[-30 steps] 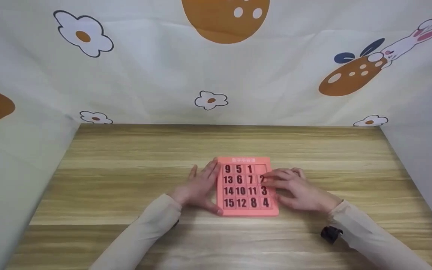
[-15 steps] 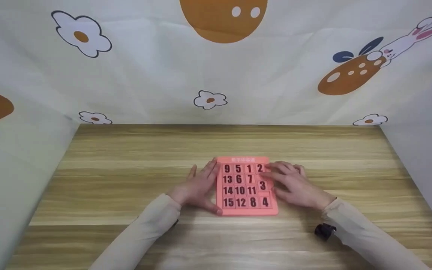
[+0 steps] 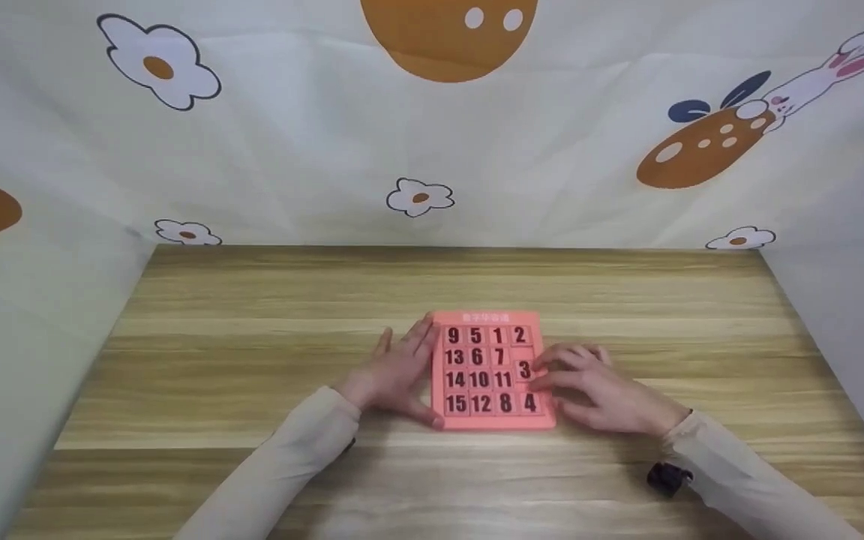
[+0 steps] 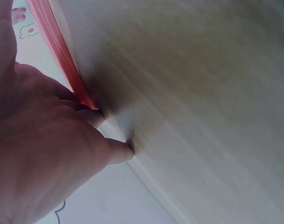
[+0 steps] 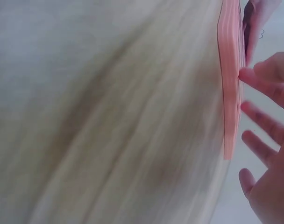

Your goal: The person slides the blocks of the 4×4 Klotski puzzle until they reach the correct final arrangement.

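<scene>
A pink number slide puzzle (image 3: pixel 492 422) lies on the wooden table, its tiles in a square grid. In the right column, the 3 tile (image 3: pixel 525 370) sits partway between the second and third rows, with bare frame above it. The 2 tile (image 3: pixel 520 335) fills the top right corner and the 4 tile (image 3: pixel 529 403) the bottom right. My left hand (image 3: pixel 398 375) braces the puzzle's left edge, fingers straight near the top corner and thumb at the bottom one. My right hand (image 3: pixel 601 390) reaches over the right edge, fingertips at the 3 tile, thumb beside the frame.
The wooden table (image 3: pixel 252 300) surrounds the puzzle. A pale cloth (image 3: pixel 289 150) printed with flowers and carrots hangs behind it, with pale walls at both sides. A black device (image 3: pixel 668 478) is strapped at the right wrist.
The 2 tile has slid up into the top right corner, and the 3 tile has moved up half a space. My right hand then came down and right; the left stays put.
</scene>
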`<move>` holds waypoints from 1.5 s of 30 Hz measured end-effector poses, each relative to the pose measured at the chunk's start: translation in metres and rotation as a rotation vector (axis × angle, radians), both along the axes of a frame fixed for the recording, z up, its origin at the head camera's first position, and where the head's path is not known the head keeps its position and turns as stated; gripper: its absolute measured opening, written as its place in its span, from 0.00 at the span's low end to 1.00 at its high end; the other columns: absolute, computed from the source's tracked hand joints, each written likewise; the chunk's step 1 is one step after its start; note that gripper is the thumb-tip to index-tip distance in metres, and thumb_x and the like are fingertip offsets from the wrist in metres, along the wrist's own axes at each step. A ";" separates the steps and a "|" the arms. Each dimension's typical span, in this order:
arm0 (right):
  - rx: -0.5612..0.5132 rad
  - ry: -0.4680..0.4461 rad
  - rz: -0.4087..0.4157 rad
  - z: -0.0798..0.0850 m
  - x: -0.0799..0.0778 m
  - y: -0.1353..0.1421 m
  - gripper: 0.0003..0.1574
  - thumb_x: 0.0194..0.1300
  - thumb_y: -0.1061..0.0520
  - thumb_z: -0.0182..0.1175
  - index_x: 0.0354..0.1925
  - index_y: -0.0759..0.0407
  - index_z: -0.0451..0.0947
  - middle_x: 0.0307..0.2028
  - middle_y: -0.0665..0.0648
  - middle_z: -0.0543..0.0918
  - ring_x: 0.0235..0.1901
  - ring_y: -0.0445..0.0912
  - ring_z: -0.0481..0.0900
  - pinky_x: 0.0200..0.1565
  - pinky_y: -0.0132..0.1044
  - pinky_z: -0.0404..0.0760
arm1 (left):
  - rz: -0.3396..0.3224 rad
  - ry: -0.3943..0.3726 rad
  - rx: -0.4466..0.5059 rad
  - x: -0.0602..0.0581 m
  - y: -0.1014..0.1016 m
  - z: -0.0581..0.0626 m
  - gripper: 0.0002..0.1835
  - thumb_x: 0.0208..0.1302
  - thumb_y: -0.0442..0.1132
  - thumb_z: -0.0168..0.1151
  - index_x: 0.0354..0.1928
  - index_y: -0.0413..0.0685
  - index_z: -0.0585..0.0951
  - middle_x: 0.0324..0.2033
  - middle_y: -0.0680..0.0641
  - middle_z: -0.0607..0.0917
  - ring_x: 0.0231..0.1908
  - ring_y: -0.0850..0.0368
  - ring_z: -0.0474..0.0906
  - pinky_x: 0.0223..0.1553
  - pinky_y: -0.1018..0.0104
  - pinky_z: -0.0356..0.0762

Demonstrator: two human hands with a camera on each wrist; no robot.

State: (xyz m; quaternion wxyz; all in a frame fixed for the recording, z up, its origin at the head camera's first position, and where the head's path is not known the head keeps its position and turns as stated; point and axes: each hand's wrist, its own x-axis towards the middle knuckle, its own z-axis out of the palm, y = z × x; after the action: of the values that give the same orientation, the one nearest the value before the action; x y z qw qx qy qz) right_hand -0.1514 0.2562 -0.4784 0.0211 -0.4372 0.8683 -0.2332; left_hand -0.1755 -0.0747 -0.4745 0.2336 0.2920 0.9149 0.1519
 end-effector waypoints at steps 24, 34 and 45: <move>-0.050 0.042 0.103 0.000 0.014 0.001 0.18 0.59 0.59 0.65 0.50 0.49 0.82 0.56 0.52 0.76 0.58 0.51 0.68 0.55 0.56 0.62 | 0.001 -0.001 0.036 0.001 -0.001 0.002 0.75 0.39 0.67 0.74 0.75 0.37 0.35 0.73 0.40 0.30 0.73 0.48 0.28 0.67 0.41 0.25; -0.007 0.031 0.023 0.000 0.014 -0.001 0.21 0.60 0.59 0.64 0.53 0.50 0.81 0.57 0.54 0.76 0.58 0.51 0.69 0.55 0.56 0.63 | 0.003 -0.011 0.033 -0.001 -0.001 0.002 0.76 0.38 0.66 0.75 0.74 0.37 0.35 0.73 0.39 0.30 0.73 0.48 0.28 0.67 0.41 0.24; -0.034 0.076 0.077 -0.003 0.017 -0.009 0.26 0.58 0.60 0.64 0.57 0.53 0.78 0.58 0.53 0.75 0.59 0.51 0.68 0.55 0.56 0.63 | 0.003 -0.016 0.027 -0.001 0.000 0.001 0.76 0.38 0.67 0.74 0.74 0.37 0.34 0.73 0.39 0.30 0.73 0.48 0.28 0.67 0.42 0.23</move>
State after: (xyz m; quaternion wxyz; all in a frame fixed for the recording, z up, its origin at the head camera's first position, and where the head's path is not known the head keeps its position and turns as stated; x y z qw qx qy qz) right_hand -0.1347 0.2473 -0.4817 -0.0105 -0.4791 0.8469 -0.2304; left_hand -0.1761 -0.0750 -0.4732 0.2366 0.2926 0.9114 0.1668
